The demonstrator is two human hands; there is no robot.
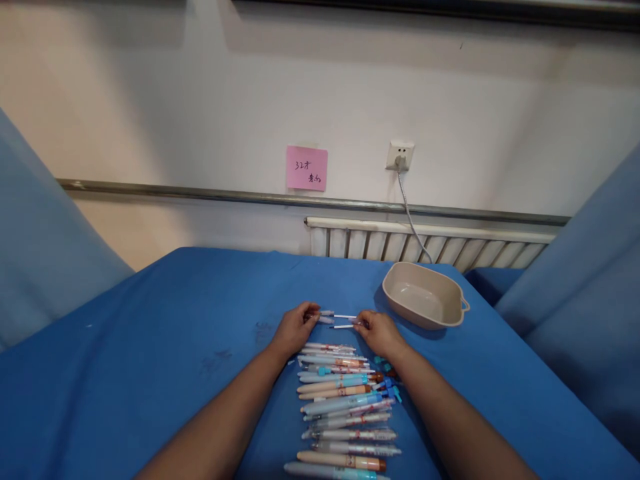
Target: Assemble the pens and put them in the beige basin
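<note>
Blue cloth covers the table, with dark smudges left of my arms. My left hand is pinched closed on small pale pen pieces around the middle of the cloth; my fingers hide their left ends. Facing them, my right hand has a narrow pinch on thin white sticks, probably refills, pointing left. Two show, one above the other. I judge this as a lining-up step, parts held end to end; the next move calls for level sticks and a light, straight push or pull, though I cannot tell which. Nor can I tell whether the upper stick touches the piece facing it

Between my forearms, pens lie crosswise in a column down to the near edge, where the lowest is cut off by the frame. Several overlap, so I cannot count them. Small blue and teal parts crowd their right ends, partly beside my right forearm. A beige basin sits near the far right corner
</note>
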